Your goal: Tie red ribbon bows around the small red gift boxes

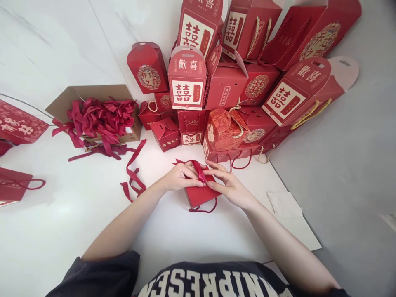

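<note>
In the middle of the white table a small red gift box [199,198] stands between my hands, a dark red cord handle [204,211] drooping from its near side. Over its top runs a red ribbon [199,170]. My left hand [182,176] pinches this ribbon between thumb and fingers. From the other side my right hand [229,185] meets it, thumb and fingertips closed at the ribbon near the box top. Both hands partly cover the box, so how the ribbon is looped or knotted is hidden.
Red gift boxes [187,93] are stacked along the back and right. An open cardboard box [136,131] full of red ribbons [99,115] stands at the left. A loose ribbon [133,175] lies nearer. White paper [284,204] rests at right; a red bag [14,185] is far left.
</note>
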`<state>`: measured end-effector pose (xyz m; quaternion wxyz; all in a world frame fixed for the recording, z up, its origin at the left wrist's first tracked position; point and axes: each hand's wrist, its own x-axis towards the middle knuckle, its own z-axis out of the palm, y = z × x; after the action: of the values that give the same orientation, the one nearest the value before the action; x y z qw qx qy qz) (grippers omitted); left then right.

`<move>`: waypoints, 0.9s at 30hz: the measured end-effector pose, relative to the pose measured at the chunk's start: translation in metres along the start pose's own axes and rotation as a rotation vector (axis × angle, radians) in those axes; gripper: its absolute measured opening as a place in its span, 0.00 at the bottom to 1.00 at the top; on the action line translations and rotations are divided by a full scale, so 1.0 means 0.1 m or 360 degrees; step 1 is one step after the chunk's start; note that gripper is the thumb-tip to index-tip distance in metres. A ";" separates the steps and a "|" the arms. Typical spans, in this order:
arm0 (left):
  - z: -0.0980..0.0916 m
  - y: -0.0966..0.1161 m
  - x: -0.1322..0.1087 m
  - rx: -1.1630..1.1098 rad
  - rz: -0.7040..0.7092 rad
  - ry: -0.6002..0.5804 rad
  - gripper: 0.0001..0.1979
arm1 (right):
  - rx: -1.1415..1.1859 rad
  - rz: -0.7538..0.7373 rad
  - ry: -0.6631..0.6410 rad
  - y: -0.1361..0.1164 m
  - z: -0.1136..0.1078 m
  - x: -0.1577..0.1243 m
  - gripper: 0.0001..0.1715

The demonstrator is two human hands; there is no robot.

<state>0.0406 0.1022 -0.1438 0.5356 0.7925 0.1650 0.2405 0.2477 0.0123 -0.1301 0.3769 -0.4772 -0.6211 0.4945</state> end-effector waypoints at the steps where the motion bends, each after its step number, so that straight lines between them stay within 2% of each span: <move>1: 0.00 0.00 0.00 -0.0019 -0.0003 0.0008 0.06 | 0.0100 0.0011 -0.0027 0.00 0.02 0.04 0.18; 5: 0.01 -0.01 0.01 -0.0093 0.0026 0.0011 0.05 | 0.0358 0.0003 -0.0070 -0.03 0.12 0.19 0.12; 8: 0.01 0.00 0.02 -0.0052 0.0022 -0.0010 0.06 | 0.0513 0.0002 0.0065 -0.02 0.21 0.25 0.06; 15: 0.01 0.02 0.02 -0.0017 0.0026 -0.0009 0.06 | 0.1041 0.0254 0.0904 0.09 0.33 0.06 0.13; 19: 0.01 0.02 0.02 -0.0020 -0.0002 -0.0020 0.06 | 0.1312 0.0321 0.1184 0.11 0.22 -0.06 0.16; 23: 0.01 0.03 0.02 -0.0017 -0.0029 -0.0038 0.07 | 0.1407 0.0151 0.1357 0.03 0.08 -0.14 0.15; 27: 0.00 0.06 0.02 -0.0016 -0.0087 -0.0097 0.09 | 0.1000 -0.0203 0.1408 -0.23 0.08 -0.20 0.11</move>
<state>0.0420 0.1014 -0.1378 0.5507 0.7919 0.1691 0.2024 0.2406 -0.0100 -0.1098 0.7559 -0.4655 -0.2534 0.3844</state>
